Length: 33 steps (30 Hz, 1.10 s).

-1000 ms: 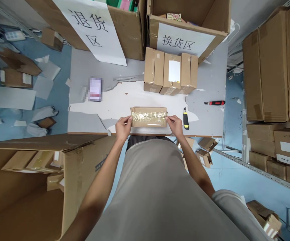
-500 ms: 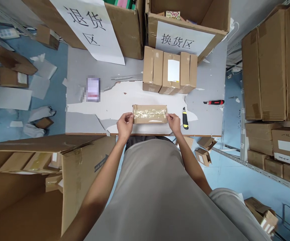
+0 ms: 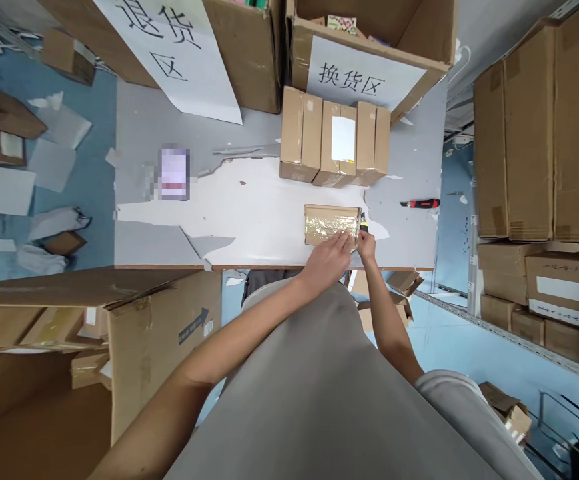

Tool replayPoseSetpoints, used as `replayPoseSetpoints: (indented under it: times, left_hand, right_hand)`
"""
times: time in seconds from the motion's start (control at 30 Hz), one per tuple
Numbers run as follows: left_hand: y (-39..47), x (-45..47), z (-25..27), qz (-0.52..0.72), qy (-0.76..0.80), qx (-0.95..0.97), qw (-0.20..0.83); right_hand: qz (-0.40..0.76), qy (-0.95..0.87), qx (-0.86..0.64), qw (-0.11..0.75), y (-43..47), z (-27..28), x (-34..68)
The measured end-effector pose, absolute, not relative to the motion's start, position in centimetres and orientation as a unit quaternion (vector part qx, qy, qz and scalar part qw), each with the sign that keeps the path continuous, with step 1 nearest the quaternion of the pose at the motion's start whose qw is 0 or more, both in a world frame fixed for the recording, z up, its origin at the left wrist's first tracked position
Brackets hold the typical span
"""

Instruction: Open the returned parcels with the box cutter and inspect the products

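Note:
A small flat cardboard box [image 3: 330, 217] lies near the table's front edge, with shiny clear tape along its top. Across its lower right part my left hand [image 3: 327, 259] rests with fingers stretched out flat. My right hand [image 3: 367, 248] is closed at the box's right end, its fingertips pinching there; exactly which part they grip is hidden. Just behind that hand shows the upper part of a black and yellow utility knife [image 3: 364, 225], the rest of it covered. Farther right on the table lies a red and black utility knife [image 3: 422, 203].
Three cardboard boxes [image 3: 336, 143] stand in a row behind the work area. Two large labelled cartons [image 3: 299, 50] back them. A blurred purple item [image 3: 174, 175] lies at left. An open carton [image 3: 164, 360] stands front left, and stacked boxes [image 3: 529, 147] line the right side.
The taped box has shifted right, close to the black and yellow knife, along with my right hand. My left hand has left the box's left end and come across onto its top.

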<state>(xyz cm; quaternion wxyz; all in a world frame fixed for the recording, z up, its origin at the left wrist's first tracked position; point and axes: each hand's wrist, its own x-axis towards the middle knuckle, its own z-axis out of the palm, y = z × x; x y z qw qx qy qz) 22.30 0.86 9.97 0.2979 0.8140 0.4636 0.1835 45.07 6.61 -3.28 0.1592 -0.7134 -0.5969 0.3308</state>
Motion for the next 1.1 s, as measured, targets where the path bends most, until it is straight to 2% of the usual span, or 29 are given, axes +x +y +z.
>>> replayPoseSetpoints:
  times: [0.3, 0.43, 0.57, 0.73, 0.9, 1.1]
  left_hand:
    - [0.6, 20.3, 11.0, 0.166, 0.531, 0.783, 0.278]
    - [0.3, 16.7, 10.3, 0.180, 0.642, 0.688, 0.288]
    - [0.7, 11.2, 7.2, 0.191, 0.762, 0.550, 0.283]
    - [1.1, 6.8, 3.5, 0.220, 0.804, 0.459, 0.307]
    - [1.5, 6.3, 2.9, 0.237, 0.813, 0.416, 0.331]
    - [0.9, 2.9, 1.0, 0.276, 0.841, 0.346, 0.312]
  right_hand:
    - [0.341, -0.554, -0.739, 0.176, 6.4, -3.2, 44.8]
    - [0.360, -0.565, -0.713, 0.206, 5.8, -2.5, 43.6]
    - [0.374, -0.580, -0.688, 0.223, 5.0, -1.6, 40.1]
    - [0.356, -0.635, -0.662, 0.175, 4.8, 0.0, 35.9]
    - [0.310, -0.683, -0.655, 0.092, 4.9, 2.0, 35.0]
    - [0.246, -0.754, -0.603, 0.091, 3.8, 6.3, 29.6]
